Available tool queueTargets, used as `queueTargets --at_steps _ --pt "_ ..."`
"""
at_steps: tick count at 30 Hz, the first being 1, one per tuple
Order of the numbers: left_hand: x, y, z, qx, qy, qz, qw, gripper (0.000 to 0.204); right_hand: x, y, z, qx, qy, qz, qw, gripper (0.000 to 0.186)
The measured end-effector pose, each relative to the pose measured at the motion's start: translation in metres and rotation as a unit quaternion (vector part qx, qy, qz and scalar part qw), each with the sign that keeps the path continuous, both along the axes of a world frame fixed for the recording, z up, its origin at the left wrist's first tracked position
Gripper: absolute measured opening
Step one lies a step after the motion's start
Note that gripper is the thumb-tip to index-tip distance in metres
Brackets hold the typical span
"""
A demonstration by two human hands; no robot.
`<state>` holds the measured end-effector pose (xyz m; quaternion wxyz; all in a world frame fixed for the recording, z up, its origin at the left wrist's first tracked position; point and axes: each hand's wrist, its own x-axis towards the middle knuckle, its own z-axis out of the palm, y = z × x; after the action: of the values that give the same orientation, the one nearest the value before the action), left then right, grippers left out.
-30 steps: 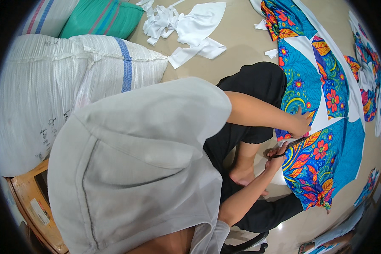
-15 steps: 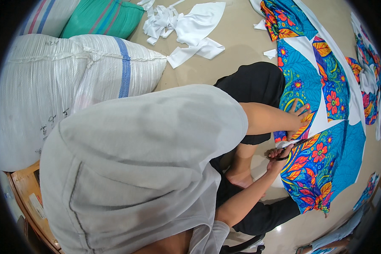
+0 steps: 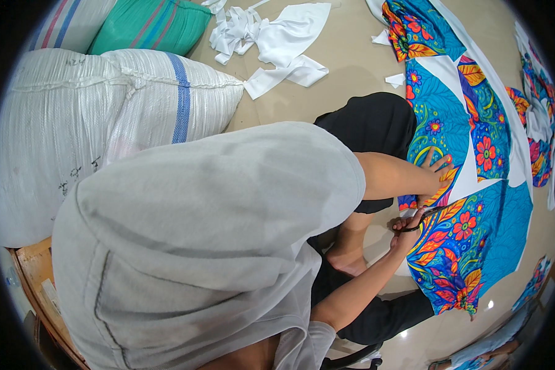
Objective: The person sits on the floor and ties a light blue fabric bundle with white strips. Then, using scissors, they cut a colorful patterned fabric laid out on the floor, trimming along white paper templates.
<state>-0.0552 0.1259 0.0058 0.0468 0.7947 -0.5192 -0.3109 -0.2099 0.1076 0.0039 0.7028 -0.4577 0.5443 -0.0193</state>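
Note:
A long piece of fabric (image 3: 455,240), printed with bright flowers and leaves on blue, lies on the floor with white strips between its printed panels. Flat on this cloth rests my left hand (image 3: 436,176), fingers spread, just above a white gap. My right hand (image 3: 408,227) grips a pair of dark-handled scissors (image 3: 435,211) by the loops. The blades point away from me along the border between white and print, close below my left hand. Part of the blades is hidden at the cloth.
White fabric scraps (image 3: 290,37) lie on the floor at the top. Large white sacks (image 3: 61,142) and a green sack (image 3: 151,28) stand at left. More printed cloth (image 3: 539,117) lies at far right. Another person's leg (image 3: 493,342) shows at lower right.
My right hand and the scissors have shifted slightly back toward me along the cloth's edge. My left hand stays pressed on the same panel. The view has moved a little.

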Motion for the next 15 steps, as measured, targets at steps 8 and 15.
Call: queueTargets --at_steps 8,15 --pt "0.000 0.000 0.002 0.010 0.004 0.003 1.000 0.108 0.008 -0.029 0.000 0.050 -0.088 -0.030 0.994 0.053" --pt "0.003 -0.006 0.004 0.015 0.000 0.003 1.000 0.107 0.016 -0.035 -0.008 -0.009 -0.014 0.002 1.000 0.057"
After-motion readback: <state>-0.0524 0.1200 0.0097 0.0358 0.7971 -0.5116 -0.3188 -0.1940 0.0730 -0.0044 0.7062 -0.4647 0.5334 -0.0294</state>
